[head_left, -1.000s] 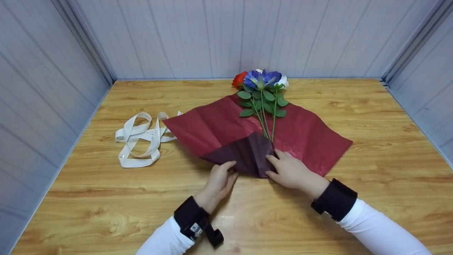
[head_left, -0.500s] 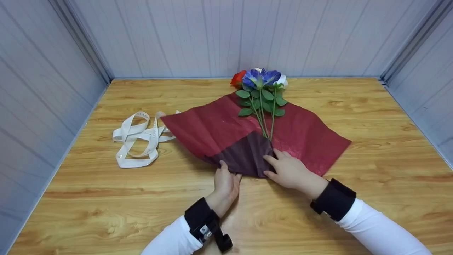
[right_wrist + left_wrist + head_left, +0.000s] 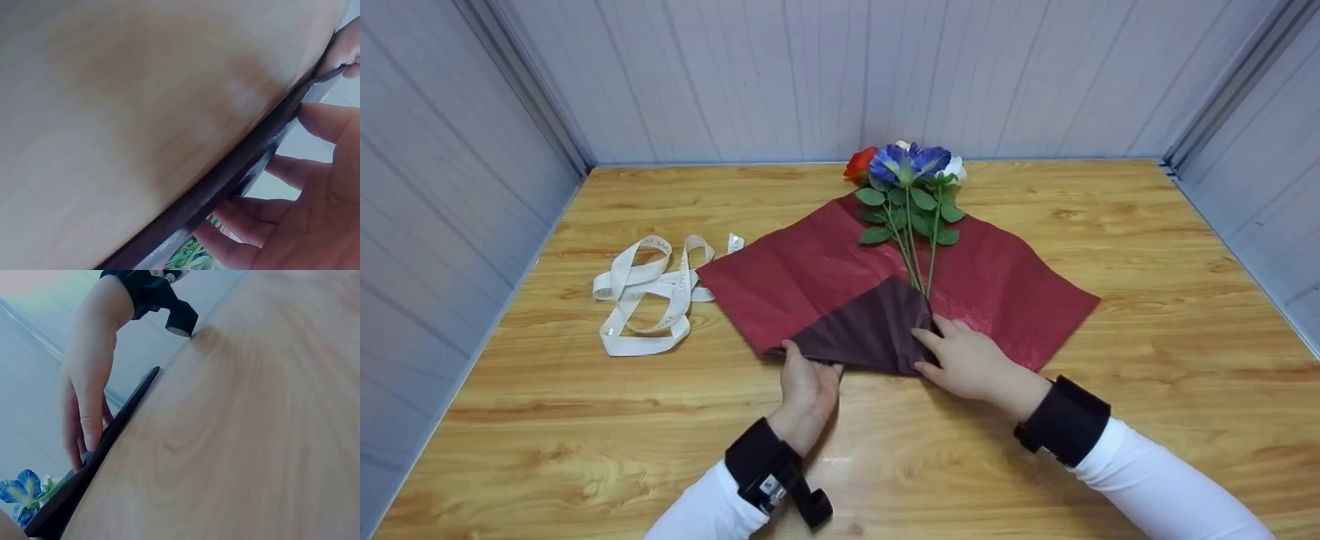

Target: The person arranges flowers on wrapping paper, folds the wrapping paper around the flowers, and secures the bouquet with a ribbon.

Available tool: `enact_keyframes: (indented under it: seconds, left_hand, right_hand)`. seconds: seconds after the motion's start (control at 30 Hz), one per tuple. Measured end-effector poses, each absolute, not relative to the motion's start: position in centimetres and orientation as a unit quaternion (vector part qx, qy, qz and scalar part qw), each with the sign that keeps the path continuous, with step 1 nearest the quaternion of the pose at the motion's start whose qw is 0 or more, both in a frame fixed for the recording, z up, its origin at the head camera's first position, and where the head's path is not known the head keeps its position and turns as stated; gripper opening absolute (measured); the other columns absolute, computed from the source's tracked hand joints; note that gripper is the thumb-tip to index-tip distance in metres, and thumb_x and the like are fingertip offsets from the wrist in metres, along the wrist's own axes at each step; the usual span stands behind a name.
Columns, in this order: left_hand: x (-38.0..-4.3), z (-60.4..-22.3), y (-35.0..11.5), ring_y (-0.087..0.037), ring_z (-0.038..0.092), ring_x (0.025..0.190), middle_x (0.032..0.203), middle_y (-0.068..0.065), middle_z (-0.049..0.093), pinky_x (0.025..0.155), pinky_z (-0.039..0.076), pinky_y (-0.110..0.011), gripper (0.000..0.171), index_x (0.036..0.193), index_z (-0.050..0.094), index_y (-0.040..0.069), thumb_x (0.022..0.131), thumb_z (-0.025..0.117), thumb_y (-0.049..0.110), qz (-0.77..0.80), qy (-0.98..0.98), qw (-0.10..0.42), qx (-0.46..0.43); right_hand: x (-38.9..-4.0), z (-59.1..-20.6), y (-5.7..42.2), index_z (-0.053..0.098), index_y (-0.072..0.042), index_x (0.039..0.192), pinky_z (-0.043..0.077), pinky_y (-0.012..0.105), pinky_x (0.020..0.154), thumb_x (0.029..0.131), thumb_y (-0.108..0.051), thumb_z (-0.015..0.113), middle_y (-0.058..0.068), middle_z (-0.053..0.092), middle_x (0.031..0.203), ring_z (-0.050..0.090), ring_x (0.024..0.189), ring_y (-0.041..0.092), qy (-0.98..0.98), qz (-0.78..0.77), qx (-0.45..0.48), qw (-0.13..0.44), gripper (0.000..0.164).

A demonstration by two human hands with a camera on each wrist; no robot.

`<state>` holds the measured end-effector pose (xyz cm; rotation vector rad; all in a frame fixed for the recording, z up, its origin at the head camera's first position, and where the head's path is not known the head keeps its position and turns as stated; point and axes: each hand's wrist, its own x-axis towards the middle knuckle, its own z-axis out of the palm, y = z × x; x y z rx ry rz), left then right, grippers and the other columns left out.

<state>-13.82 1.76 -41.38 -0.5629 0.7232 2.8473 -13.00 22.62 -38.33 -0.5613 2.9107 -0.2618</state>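
A dark red sheet of wrapping paper (image 3: pixel 825 259) lies on the table, its near corner folded up to show a dark purple underside (image 3: pixel 859 330). Flowers in blue (image 3: pixel 911 163), red (image 3: pixel 859 165) and white (image 3: pixel 955 169) lie on it; their stem ends go under the fold. My left hand (image 3: pixel 808 394) pinches the near folded edge, thumb on top and fingers partly hidden beneath. My right hand (image 3: pixel 969 358) presses on the fold beside the stems, its fingers spread; the right wrist view shows these fingers (image 3: pixel 292 169) touching the paper's edge.
A loosely looped white ribbon (image 3: pixel 649 289) with printed letters lies left of the paper, close to its left corner. Pale panel walls (image 3: pixel 720 82) border the wooden table (image 3: pixel 585 435) at the back and both sides.
My left hand has shifted its hold leftward along the folded edge, which now runs farther left. The paper's left part lies flatter. My right hand has stayed on the fold.
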Motion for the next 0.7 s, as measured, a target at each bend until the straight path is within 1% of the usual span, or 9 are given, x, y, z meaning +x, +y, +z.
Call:
enact_keyframes:
  seconds: [0.1,0.17,0.23,0.3,0.37,0.43,0.5,0.6,0.7]
  left_hand:
    - [-13.9,-41.3,0.9,-0.024,0.008,0.146,0.159,-0.011,0.005,0.118,0.014,-0.04,0.062,0.153,-0.002,0.01,0.1,0.001,0.043,0.951,0.233,0.072,-0.188]
    - [-14.0,-41.3,0.5,-0.024,0.009,0.146,0.159,-0.01,0.007,0.118,0.014,-0.039,0.064,0.153,0.0,0.01,0.1,0.0,0.046,0.952,0.236,0.07,-0.183]
    - [-14.0,-41.2,0.5,-0.024,0.011,0.146,0.159,-0.011,0.01,0.117,0.015,-0.04,0.064,0.153,0.004,0.009,0.101,0.003,0.046,0.95,0.252,0.08,-0.166]
    - [-14.0,-41.1,1.0,-0.025,0.013,0.146,0.158,-0.013,0.013,0.117,0.016,-0.041,0.06,0.152,0.008,0.006,0.104,0.012,0.04,0.945,0.273,0.106,-0.144]
    - [-13.9,-41.0,2.0,-0.029,0.019,0.144,0.155,-0.018,0.019,0.116,0.021,-0.042,0.054,0.15,0.014,0.001,0.105,0.023,0.028,0.934,0.31,0.13,-0.121]
    - [-13.7,-40.9,3.1,-0.031,0.029,0.139,0.149,-0.022,0.028,0.114,0.025,-0.043,0.048,0.146,0.02,-0.005,0.102,0.031,0.012,0.921,0.347,0.143,-0.107]
    - [-13.6,-40.9,4.1,-0.03,0.037,0.131,0.142,-0.023,0.036,0.111,0.03,-0.043,0.045,0.141,0.024,-0.009,0.098,0.033,0.001,0.91,0.376,0.141,-0.103]
    - [-13.6,-40.9,5.2,-0.028,0.043,0.124,0.136,-0.021,0.04,0.109,0.034,-0.042,0.041,0.136,0.026,-0.01,0.096,0.031,-0.003,0.896,0.411,0.132,-0.105]
    - [-13.7,-40.6,5.8,-0.031,0.041,0.128,0.139,-0.023,0.037,0.108,0.033,-0.042,0.041,0.137,0.025,-0.009,0.098,0.031,0.002,0.878,0.449,0.135,-0.099]
  right_hand:
    - [-13.0,-38.4,22.6,0.052,-0.004,0.134,0.042,0.055,0.095,0.093,-0.03,0.057,0.033,0.042,0.136,0.044,0.125,0.046,0.975,-0.084,-0.189,0.082,0.048]
    - [-13.0,-38.4,22.6,0.052,-0.004,0.134,0.042,0.055,0.096,0.093,-0.03,0.057,0.033,0.043,0.136,0.044,0.125,0.046,0.975,-0.081,-0.188,0.082,0.049]
    - [-13.0,-38.4,22.6,0.052,-0.004,0.134,0.042,0.055,0.096,0.093,-0.03,0.057,0.033,0.043,0.136,0.044,0.125,0.046,0.976,-0.08,-0.188,0.082,0.049]
    - [-13.0,-38.3,22.7,0.052,-0.003,0.134,0.042,0.055,0.096,0.094,-0.03,0.057,0.034,0.043,0.136,0.044,0.124,0.046,0.976,-0.078,-0.187,0.081,0.049]
    - [-13.0,-38.3,22.7,0.052,-0.003,0.134,0.042,0.055,0.096,0.093,-0.03,0.057,0.034,0.043,0.136,0.044,0.124,0.046,0.976,-0.077,-0.187,0.078,0.049]
    - [-13.0,-38.3,22.7,0.052,-0.003,0.133,0.042,0.055,0.095,0.093,-0.03,0.058,0.034,0.043,0.135,0.045,0.124,0.046,0.977,-0.076,-0.188,0.072,0.048]
    - [-12.9,-38.4,22.6,0.053,-0.003,0.133,0.043,0.054,0.095,0.093,-0.03,0.058,0.034,0.044,0.135,0.045,0.123,0.046,0.977,-0.075,-0.187,0.068,0.048]
    - [-12.9,-38.4,22.4,0.053,-0.003,0.132,0.044,0.054,0.093,0.093,-0.03,0.059,0.035,0.044,0.134,0.046,0.122,0.046,0.977,-0.071,-0.189,0.062,0.049]
    - [-12.8,-38.5,22.3,0.054,-0.002,0.131,0.045,0.054,0.092,0.092,-0.031,0.06,0.035,0.045,0.133,0.047,0.12,0.047,0.978,-0.066,-0.191,0.057,0.049]
